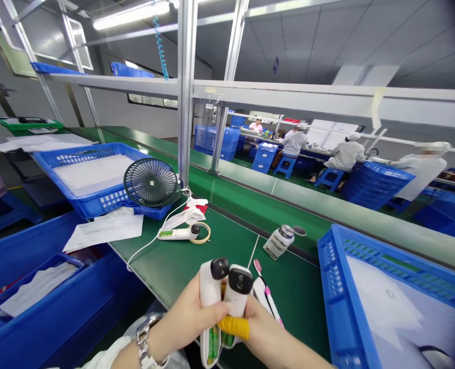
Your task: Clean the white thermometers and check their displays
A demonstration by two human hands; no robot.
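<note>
Holding one slim, white, black-headed plastic device (208, 284) in left hand (192, 312) and a matching device (236, 303) in yellow-thumbed right hand (256, 325), side by side.

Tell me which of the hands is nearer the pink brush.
Right. The right hand is close beside the pink brush; the left hand is farther left, gripping the white device on that side.

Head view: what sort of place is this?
Probably a factory assembly area: a long green work surface, stacked blue crates and workers in white seated on stools in the background suggest it.
</note>
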